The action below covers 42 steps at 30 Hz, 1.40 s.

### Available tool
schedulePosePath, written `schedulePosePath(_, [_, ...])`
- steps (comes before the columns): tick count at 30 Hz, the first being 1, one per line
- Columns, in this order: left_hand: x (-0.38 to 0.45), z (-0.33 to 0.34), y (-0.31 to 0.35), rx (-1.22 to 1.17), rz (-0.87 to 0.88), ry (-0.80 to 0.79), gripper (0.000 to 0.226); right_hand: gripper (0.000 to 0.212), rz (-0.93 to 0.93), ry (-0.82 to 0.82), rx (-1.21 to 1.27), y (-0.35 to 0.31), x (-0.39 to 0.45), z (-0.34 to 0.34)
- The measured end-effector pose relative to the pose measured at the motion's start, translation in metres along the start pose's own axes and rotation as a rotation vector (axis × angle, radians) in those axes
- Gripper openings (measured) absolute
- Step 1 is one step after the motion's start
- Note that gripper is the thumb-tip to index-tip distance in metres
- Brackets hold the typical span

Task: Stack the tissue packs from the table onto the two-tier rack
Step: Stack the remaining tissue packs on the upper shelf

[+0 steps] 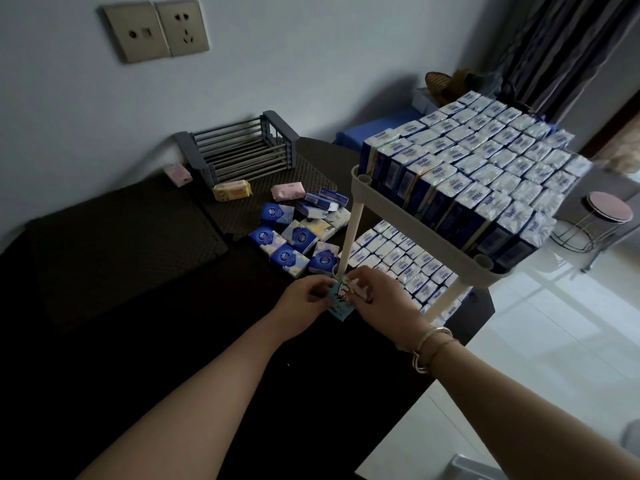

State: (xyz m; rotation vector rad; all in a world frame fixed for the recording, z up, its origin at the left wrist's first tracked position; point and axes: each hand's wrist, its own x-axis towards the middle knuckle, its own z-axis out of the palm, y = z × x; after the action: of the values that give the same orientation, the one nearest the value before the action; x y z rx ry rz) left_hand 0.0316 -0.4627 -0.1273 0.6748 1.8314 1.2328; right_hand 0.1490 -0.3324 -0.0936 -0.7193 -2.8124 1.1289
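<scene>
Left hand, right hand pinched together

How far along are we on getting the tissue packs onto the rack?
Mostly done: the rack's top tier and lower tier are packed with rows. In hand: both the left hand and right hand hold a light blue pack. Left: a loose pile on the table.

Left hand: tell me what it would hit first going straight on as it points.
Probably the rack post: the left hand, sharing the light-blue pack with the right hand, points that way; depth is unclear.
</scene>
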Motion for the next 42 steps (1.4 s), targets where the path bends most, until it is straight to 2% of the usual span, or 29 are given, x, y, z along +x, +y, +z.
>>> schedulePosePath(1, [0.002,0.003,0.000,0.020,0.029,0.001,0.034,0.031,-0.013,0.046,-0.087,0.000,-0.001,-0.003])
schedulePosePath(3, [0.003,0.006,-0.002,0.221,0.110,0.001,0.046,0.033,-0.018,0.108,-0.241,-0.001,-0.006,-0.008])
schedulePosePath(6, [0.008,0.008,-0.004,0.557,0.237,-0.100,0.064,0.034,0.051,0.099,-0.423,-0.002,-0.013,-0.010])
schedulePosePath(10, [0.014,0.005,0.006,0.815,0.167,-0.248,0.076,0.043,0.110,0.034,-0.535,-0.005,-0.014,-0.004])
schedulePosePath(15, [0.019,0.004,0.013,1.028,0.152,-0.240,0.072,0.045,0.104,0.058,-0.620,0.001,-0.011,0.001])
schedulePosePath(17, [0.021,0.004,0.014,1.042,0.140,-0.239,0.072,0.044,0.052,0.054,-0.727,0.007,-0.012,0.007])
schedulePosePath(21, [0.024,0.004,0.014,1.057,0.107,-0.266,0.076,0.028,-0.032,0.078,-0.933,0.021,-0.015,0.024])
schedulePosePath(26, [0.021,0.005,0.012,0.931,0.136,-0.263,0.075,0.012,0.047,0.192,-0.815,0.018,-0.012,0.029])
schedulePosePath(28, [0.015,0.001,0.008,0.824,0.193,-0.196,0.069,0.019,0.014,0.204,-0.763,0.012,-0.009,0.024])
schedulePosePath(31, [0.000,-0.016,0.004,0.732,0.217,-0.051,0.058,0.032,-0.117,0.124,-0.683,-0.008,-0.001,0.016])
schedulePosePath(36, [-0.019,-0.070,-0.009,0.659,0.076,0.194,0.050,0.032,-0.316,-0.131,-0.566,-0.055,0.044,0.039])
schedulePosePath(39, [-0.027,-0.104,-0.022,0.600,-0.042,0.301,0.052,0.049,-0.227,-0.229,-0.530,-0.074,0.084,0.065])
schedulePosePath(42, [-0.033,-0.128,-0.040,0.519,-0.137,0.376,0.053,0.065,-0.125,-0.237,-0.521,-0.082,0.123,0.088])
